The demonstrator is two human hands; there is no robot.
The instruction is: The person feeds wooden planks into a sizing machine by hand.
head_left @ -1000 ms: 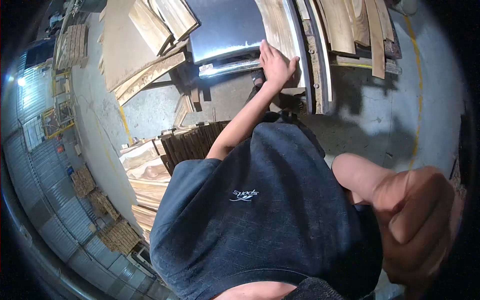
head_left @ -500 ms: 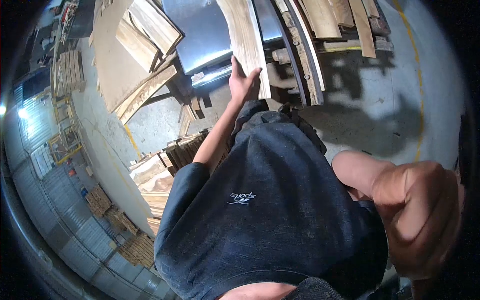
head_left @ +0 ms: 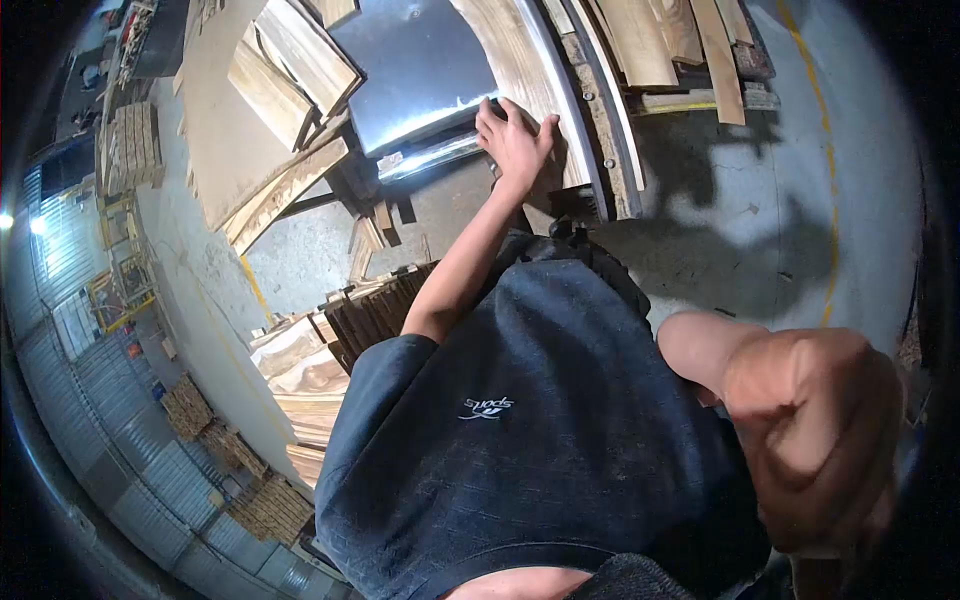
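Observation:
A long pale wooden board (head_left: 520, 75) with a wavy left edge lies on a shiny metal machine table (head_left: 415, 70), along a straight metal edge on its right. My left hand (head_left: 517, 145) rests at the near end of the board, fingers spread, with fingertips by the table's front edge and the thumb over the wood. It is not wrapped around the board. My right hand (head_left: 825, 410) is raised close to the camera at the right, its fingers curled in. Whatever it may hold is hidden.
Cut boards (head_left: 300, 60) lie on a wooden bench at the left. More planks (head_left: 640, 45) sit on a stand at the right. Stacked wood (head_left: 300, 365) stands by my left side. A yellow line (head_left: 830, 170) marks the concrete floor.
My left hand has come off its grip on the board's near end and spread its fingers. The board has shifted right, against the straight edge. My right hand stays raised.

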